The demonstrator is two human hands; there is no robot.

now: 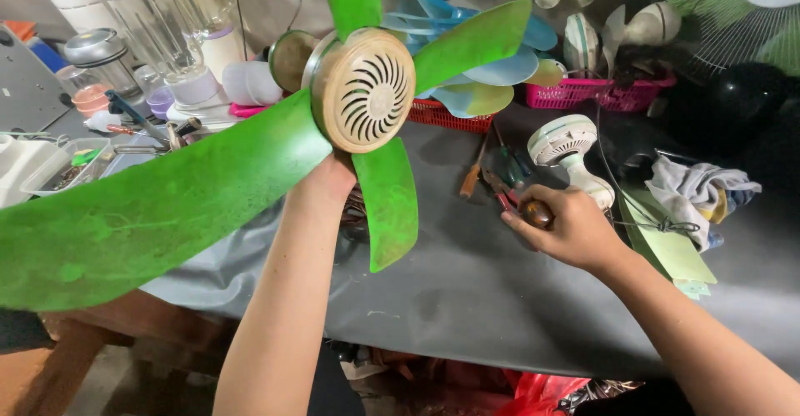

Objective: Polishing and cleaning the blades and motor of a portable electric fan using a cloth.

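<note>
The left hand [327, 179] props up a green-bladed plastic fan with a cream vented hub [364, 91], its fingers hidden behind it, grip unclear; the right hand [567, 229] curls shut on a brown wooden tool handle [537, 213], screwdrivers [492, 174] just beyond its fingertips

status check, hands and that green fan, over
Left hand holds green fan up from behind. Right hand closed on brown tool handle over grey table. Loose screwdrivers beside it.
</note>
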